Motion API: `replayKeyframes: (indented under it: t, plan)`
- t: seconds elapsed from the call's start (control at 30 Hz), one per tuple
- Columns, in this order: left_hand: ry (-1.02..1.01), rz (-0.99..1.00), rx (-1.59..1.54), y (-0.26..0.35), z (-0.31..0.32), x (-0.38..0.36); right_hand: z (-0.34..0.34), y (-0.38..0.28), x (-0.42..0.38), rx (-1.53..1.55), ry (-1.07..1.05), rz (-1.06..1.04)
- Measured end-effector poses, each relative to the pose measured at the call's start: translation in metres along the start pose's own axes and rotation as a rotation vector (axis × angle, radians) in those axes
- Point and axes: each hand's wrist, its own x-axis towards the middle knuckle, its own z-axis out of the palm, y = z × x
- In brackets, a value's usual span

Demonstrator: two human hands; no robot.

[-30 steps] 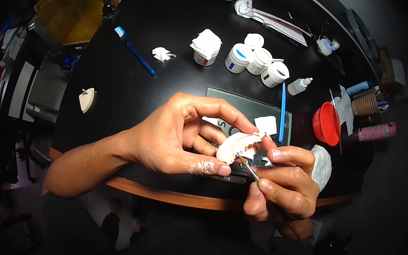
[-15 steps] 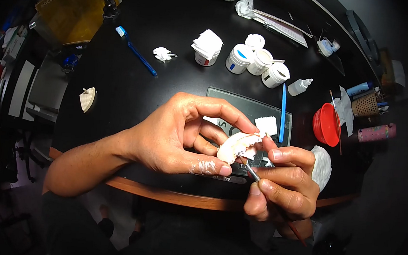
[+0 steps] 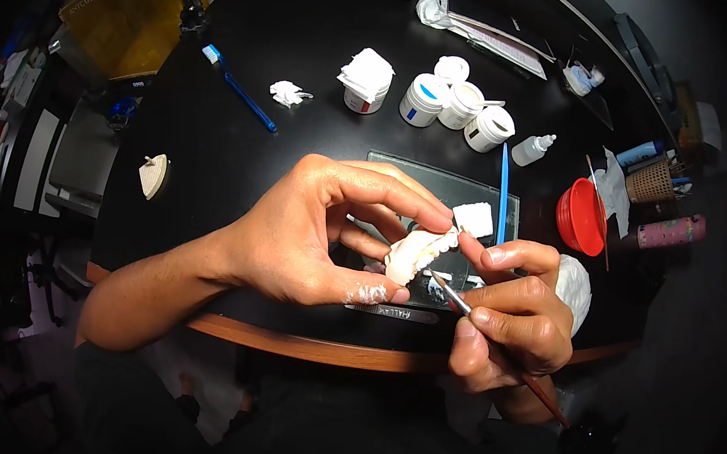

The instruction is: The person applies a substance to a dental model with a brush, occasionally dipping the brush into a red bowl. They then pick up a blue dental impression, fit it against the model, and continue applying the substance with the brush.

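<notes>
A cream dental cast (image 3: 416,253) with a row of teeth along its right edge is held between the thumb and fingers of my left hand (image 3: 315,240). White smears mark that thumb. My right hand (image 3: 521,319) grips a paintbrush (image 3: 456,297) with a metal ferrule and a reddish-brown handle, its bristle tip right at the teeth. The index fingertip of this hand is close to the upper end of the cast. Beneath both hands lies a glass slab (image 3: 399,168) bearing white material and a folded white pad (image 3: 473,219).
Behind the slab stand several white jars (image 3: 424,101) and a dropper bottle (image 3: 533,149). A blue stick (image 3: 504,192) lies across the slab's right side, near a red bowl (image 3: 581,217). At left are a blue toothbrush (image 3: 241,91), crumpled tissue (image 3: 288,93) and a beige cast piece (image 3: 153,177).
The cast has turned in my left hand, so its row of teeth shows more clearly. My right hand and the brush have shifted slightly right and down.
</notes>
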Motion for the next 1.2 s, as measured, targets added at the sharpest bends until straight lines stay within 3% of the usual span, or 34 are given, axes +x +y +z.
replayKeyframes:
  t: [1.2]
  plan:
    - [-0.033,-0.012,0.13,0.0028,-0.0056,-0.002,0.0057,0.0016,-0.0026,-0.054,-0.009,-0.033]
